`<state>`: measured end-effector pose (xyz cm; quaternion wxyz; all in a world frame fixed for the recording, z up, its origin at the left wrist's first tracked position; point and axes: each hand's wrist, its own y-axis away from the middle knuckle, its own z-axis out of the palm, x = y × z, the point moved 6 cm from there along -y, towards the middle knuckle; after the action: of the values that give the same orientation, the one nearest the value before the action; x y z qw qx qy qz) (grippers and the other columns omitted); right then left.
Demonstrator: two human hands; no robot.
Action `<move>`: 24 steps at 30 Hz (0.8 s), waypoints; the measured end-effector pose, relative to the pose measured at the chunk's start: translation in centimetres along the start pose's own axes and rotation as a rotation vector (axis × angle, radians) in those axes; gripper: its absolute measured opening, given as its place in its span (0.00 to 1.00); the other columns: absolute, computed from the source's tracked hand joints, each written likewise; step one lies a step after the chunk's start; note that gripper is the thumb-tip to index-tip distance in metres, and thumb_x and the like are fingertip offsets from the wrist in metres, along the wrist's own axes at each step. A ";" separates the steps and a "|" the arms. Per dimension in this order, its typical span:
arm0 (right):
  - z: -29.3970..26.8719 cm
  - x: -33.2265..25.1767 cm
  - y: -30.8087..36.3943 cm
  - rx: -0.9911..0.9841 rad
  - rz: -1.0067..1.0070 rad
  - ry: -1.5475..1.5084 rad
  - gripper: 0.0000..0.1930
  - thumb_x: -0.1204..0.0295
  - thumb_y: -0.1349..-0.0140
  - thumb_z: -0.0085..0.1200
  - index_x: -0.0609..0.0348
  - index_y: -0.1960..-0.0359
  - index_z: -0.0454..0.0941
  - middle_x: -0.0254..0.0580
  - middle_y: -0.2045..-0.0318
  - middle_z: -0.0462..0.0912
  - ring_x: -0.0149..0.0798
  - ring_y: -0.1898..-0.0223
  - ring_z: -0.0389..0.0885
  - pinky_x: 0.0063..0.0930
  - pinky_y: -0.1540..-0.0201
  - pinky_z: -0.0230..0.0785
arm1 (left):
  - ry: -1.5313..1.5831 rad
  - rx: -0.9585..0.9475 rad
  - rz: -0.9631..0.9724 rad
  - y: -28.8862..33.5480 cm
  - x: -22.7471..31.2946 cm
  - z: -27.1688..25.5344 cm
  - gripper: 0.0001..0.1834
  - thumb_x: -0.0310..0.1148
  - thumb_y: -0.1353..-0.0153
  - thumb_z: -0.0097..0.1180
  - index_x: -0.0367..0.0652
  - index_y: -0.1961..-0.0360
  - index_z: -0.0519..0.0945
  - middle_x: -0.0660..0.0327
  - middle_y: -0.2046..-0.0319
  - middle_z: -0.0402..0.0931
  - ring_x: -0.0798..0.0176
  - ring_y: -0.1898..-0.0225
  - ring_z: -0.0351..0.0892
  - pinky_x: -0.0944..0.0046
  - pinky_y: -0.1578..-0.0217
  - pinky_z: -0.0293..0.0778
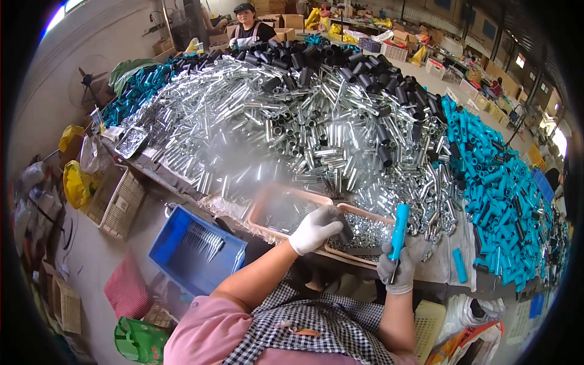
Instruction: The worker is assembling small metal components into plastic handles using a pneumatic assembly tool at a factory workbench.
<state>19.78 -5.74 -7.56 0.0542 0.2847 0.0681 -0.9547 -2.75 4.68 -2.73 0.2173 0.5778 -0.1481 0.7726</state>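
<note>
Both of my hands wear white gloves. In front of me my left hand (317, 230) is closed on a short black tube (345, 232), above the edge between two shallow trays. To its right, my right hand (396, 266) grips an upright teal tubular handle (399, 226), with a dark thin end showing below the fingers. The right tray (356, 260) holds many small shiny metal parts. In the left tray (251, 220) the contents are blurred by haze on the picture. Another teal handle (459, 266) lies on the table to the right of my right hand.
A large heap of silvery metal tubes (237, 100) covers the table, with black tubes (371, 73) behind and teal handles (499, 201) at right. A blue crate (163, 242) with metal rods stands at lower left, near a pale basket (115, 204). Another person (246, 30) is across the heap.
</note>
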 end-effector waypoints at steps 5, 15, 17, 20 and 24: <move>-0.3 -0.2 -0.2 -0.028 0.014 -0.005 0.27 0.51 0.33 0.53 0.67 0.50 0.71 0.42 0.63 0.77 0.28 0.84 0.63 0.25 0.86 0.55 | -0.029 0.000 0.008 -0.5 -0.8 -0.3 0.20 0.28 0.37 0.60 0.33 0.46 0.71 0.64 0.60 0.74 0.73 0.59 0.73 0.70 0.57 0.73; -0.2 0.6 0.1 -0.020 0.001 -0.047 0.27 0.53 0.34 0.55 0.56 0.41 0.68 0.45 0.57 0.78 0.29 0.84 0.64 0.26 0.84 0.57 | -0.055 0.018 0.008 0.3 -0.2 -0.4 0.22 0.28 0.38 0.60 0.30 0.46 0.71 0.61 0.58 0.76 0.70 0.57 0.76 0.69 0.55 0.73; -0.2 0.4 0.4 -0.026 0.005 -0.049 0.26 0.53 0.34 0.55 0.56 0.41 0.68 0.45 0.57 0.78 0.29 0.84 0.64 0.26 0.84 0.57 | 0.002 -0.028 0.018 0.4 -0.2 0.0 0.21 0.28 0.38 0.60 0.30 0.46 0.72 0.61 0.58 0.76 0.70 0.57 0.76 0.68 0.56 0.74; -0.4 0.3 0.8 -0.020 0.006 -0.040 0.26 0.54 0.34 0.55 0.55 0.41 0.68 0.45 0.57 0.78 0.30 0.83 0.66 0.26 0.84 0.58 | -0.065 -0.017 0.032 0.3 -0.2 0.1 0.21 0.28 0.38 0.59 0.31 0.46 0.72 0.61 0.60 0.76 0.70 0.61 0.76 0.69 0.59 0.74; 0.8 -0.2 0.2 0.011 -0.045 0.015 0.25 0.54 0.34 0.55 0.56 0.42 0.68 0.46 0.57 0.80 0.30 0.84 0.67 0.26 0.86 0.58 | -0.096 -0.019 -0.011 -0.4 -1.1 -0.2 0.21 0.30 0.38 0.59 0.31 0.47 0.73 0.61 0.63 0.76 0.71 0.67 0.75 0.71 0.68 0.73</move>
<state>19.56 -6.09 -6.75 0.0308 0.2905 0.0698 -0.9538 -2.47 4.93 -3.89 0.2197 0.6130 -0.1624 0.7414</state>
